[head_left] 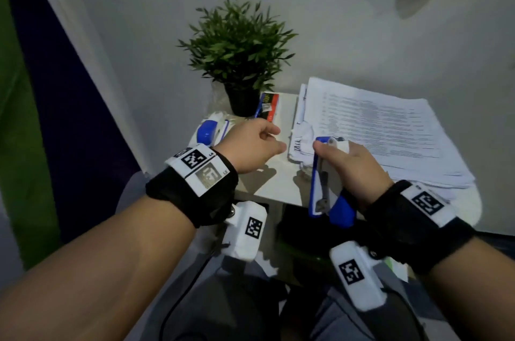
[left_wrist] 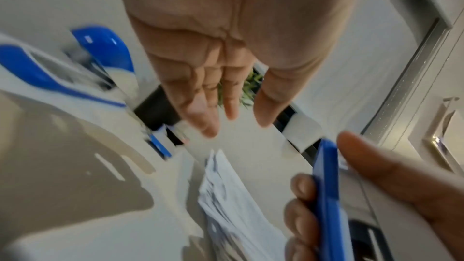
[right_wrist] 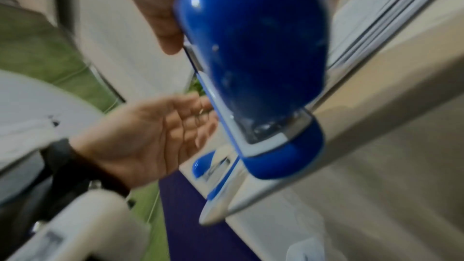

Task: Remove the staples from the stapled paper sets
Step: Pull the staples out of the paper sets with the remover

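- Here, at the far left of the small white table (head_left: pixel 274 187), a second blue-and-white stapler (head_left: pixel 207 133) lies flat, untouched, just beside the black pot of a green plant (head_left: pixel 239 48).
- The left hand (head_left: pixel 250 145) hovers above the table with fingers relaxed and spread, holding nothing; the left wrist view confirms a bare palm.
- Between the hands lies the near-left corner of the stapled paper sets (head_left: pixel 370 129), curled and crumpled; the stack fills the table's right side and overhangs it.
- The right hand (head_left: pixel 354 165) wraps around a blue-and-white stapler (head_left: pixel 320 187), its base swung apart from the top.
- Judging by look, the sheets are light, floppy and easily torn, so pressing flat beside the stapled corner seems safest; the stapler is rigid, glossy and likely slippery.
- No staples are discernible.
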`<state>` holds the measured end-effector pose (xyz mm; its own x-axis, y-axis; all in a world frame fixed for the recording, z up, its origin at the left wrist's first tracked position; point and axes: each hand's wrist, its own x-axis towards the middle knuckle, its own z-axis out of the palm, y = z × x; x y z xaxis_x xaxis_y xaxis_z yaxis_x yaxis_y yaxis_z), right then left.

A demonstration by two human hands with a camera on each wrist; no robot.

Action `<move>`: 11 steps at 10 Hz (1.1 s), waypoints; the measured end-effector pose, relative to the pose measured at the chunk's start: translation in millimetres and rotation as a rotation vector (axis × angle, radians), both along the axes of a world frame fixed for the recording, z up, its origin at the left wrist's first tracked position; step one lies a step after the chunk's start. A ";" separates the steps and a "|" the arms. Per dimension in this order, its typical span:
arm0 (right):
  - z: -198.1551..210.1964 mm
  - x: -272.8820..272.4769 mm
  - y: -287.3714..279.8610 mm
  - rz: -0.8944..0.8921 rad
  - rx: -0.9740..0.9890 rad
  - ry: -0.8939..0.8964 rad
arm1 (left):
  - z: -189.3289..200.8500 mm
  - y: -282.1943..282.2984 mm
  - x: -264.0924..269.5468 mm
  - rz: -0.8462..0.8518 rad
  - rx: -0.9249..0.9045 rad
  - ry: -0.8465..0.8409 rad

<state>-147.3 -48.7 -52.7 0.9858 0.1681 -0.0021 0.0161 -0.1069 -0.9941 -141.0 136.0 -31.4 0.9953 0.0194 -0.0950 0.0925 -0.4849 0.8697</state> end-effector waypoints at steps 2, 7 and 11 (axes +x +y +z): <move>-11.5 6.5 -94.6 -0.390 0.471 0.364 | 3.2 -65.9 29.9 -0.135 0.240 0.148; -40.5 18.7 -132.1 -0.452 0.647 0.503 | 1.4 -119.7 70.4 -0.137 1.097 0.219; -54.8 24.6 -135.7 -0.414 0.636 0.474 | 13.9 -131.2 74.7 -0.235 1.277 0.212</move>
